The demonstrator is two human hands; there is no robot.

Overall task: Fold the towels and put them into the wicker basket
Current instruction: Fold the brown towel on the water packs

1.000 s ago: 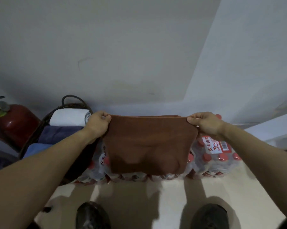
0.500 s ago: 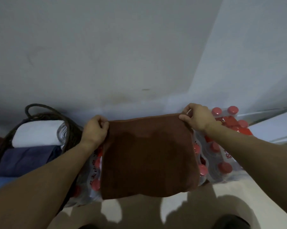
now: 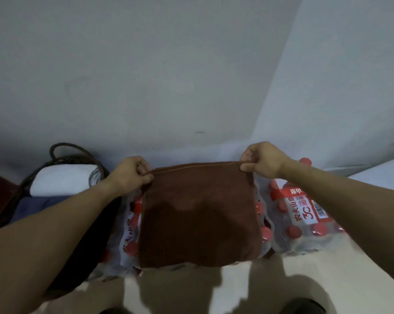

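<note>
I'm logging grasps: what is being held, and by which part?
The brown towel, pinched at its two top corners: left hand and right hand.

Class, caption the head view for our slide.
Both hands, left and right, hold a folded brown towel by its top corners beside the wicker basket.

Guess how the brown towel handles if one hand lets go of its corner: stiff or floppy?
Probably floppy: the brown towel hangs limp from its top edge, pinched by the left hand and right hand. The freed corner would likely droop and the fold open. It looks light, since a fingertip pinch carries it. The fabric seems plush, so slipping is unlikely.
</note>
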